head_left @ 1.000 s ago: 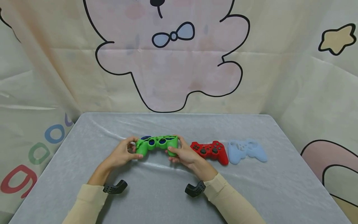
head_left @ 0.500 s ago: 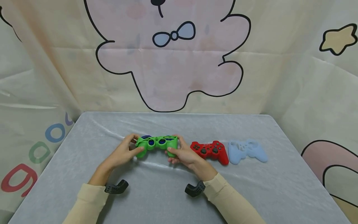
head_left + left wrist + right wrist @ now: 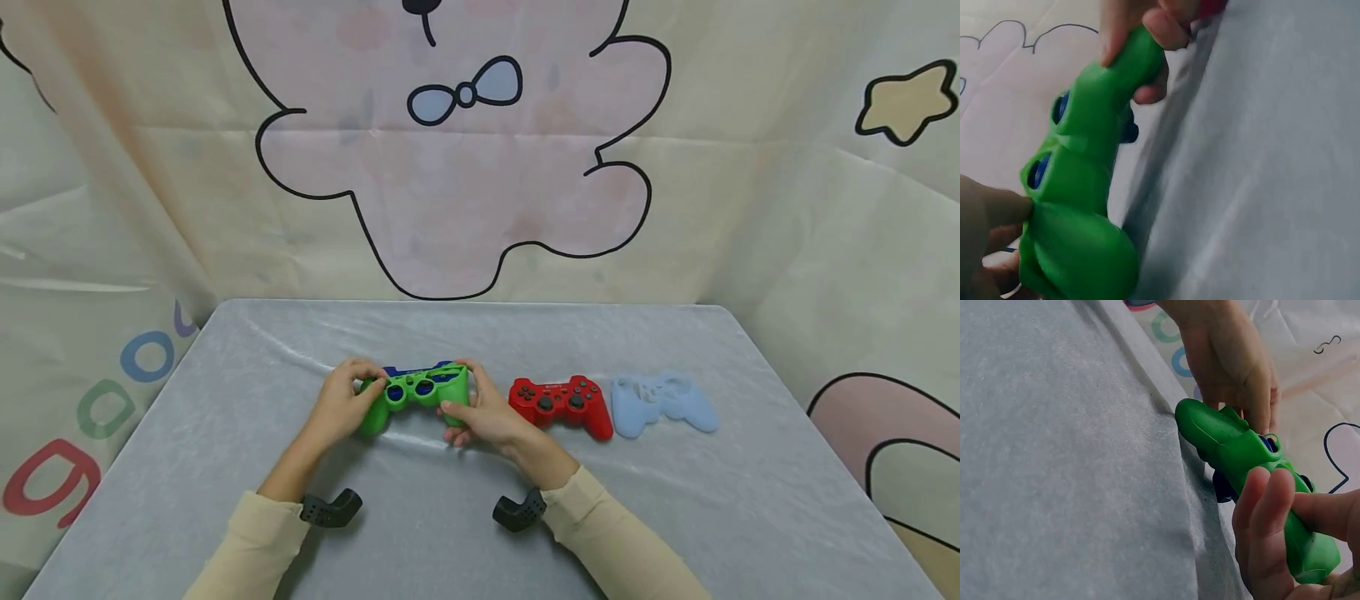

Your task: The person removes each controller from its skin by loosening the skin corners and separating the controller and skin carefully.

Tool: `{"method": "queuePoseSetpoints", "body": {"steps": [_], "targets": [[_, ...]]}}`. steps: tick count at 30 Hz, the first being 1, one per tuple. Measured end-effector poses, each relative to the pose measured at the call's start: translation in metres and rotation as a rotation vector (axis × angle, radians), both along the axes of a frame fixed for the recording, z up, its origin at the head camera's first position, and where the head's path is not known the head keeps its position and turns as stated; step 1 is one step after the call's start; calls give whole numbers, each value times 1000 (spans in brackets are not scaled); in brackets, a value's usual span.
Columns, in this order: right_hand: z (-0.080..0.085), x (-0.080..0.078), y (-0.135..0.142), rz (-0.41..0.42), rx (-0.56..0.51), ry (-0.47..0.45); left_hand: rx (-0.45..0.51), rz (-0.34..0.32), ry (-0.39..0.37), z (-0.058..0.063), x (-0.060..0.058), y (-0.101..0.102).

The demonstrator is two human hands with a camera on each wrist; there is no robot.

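A green silicone cover (image 3: 410, 391) sits over a blue game controller (image 3: 412, 370), whose top edge and sticks show in the head view. My left hand (image 3: 339, 408) pinches the cover's edge at its upper left with thumb and fingers. The right hand (image 3: 495, 415) grips the right handle, thumb on the front and fingers behind. In the left wrist view, the green cover (image 3: 1085, 162) wraps both handles, with dark blue sticks (image 3: 1039, 170) in its holes. From the right wrist, a blue part (image 3: 1222, 486) juts out below the cover.
To the right of my right hand a red game controller (image 3: 558, 400) lies on the grey cloth-covered table (image 3: 435, 525). Beside it is a flat light-blue silicone cover (image 3: 662, 404). A printed curtain (image 3: 450, 183) hangs behind the table.
My left hand has shifted right and up, from the left handle to the cover's upper-left edge. The controller has moved slightly left and tilted, showing more blue along its top.
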State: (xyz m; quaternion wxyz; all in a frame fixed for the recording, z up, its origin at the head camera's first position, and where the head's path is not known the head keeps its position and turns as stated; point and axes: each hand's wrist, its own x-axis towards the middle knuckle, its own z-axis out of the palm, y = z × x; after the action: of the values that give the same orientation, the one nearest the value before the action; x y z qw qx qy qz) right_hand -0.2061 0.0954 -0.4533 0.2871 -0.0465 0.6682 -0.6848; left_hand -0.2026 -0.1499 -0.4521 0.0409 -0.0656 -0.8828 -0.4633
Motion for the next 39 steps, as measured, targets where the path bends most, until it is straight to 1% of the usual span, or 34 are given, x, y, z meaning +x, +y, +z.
{"method": "queuePoseSetpoints", "body": {"steps": [3,6,9,10,12,14,16,18,21,22,25,28,30,32,33,34,37,39], "targets": [[0,0,0,14,11,5,97,6,-73,0,-1,1],[0,0,0,23,14,2,240,23,-159,0,-1,1],[0,0,0,21,2,-10,375,20,-210,0,0,-1],[0,0,0,18,-1,-13,404,11,-218,0,0,-1],[0,0,0,8,-9,-25,410,-23,-218,-1,1,-2],[0,0,0,-1,-13,-28,392,-69,-201,-1,1,-4],[-1,0,-1,-1,-10,-16,338,-104,-174,-1,2,-5],[-1,0,-2,7,-5,3,257,-127,-132,-1,3,-4],[-1,0,-2,19,1,33,140,-123,-63,1,4,0],[-1,0,-2,21,4,40,118,-121,-45,1,4,2],[-1,1,-2,34,17,67,100,-124,-29,2,5,9],[-1,2,-4,53,36,94,83,-146,1,1,4,15],[0,4,-6,60,46,102,62,-147,25,0,4,17],[0,5,-7,60,52,107,74,-126,34,-2,4,19],[0,6,-7,60,55,108,90,-107,26,-2,5,20],[0,6,-8,60,55,109,117,-86,3,-2,5,20],[1,7,-8,76,49,116,246,-36,-79,-1,6,21],[3,6,-8,97,43,118,339,-23,-130,-1,7,20]]}}
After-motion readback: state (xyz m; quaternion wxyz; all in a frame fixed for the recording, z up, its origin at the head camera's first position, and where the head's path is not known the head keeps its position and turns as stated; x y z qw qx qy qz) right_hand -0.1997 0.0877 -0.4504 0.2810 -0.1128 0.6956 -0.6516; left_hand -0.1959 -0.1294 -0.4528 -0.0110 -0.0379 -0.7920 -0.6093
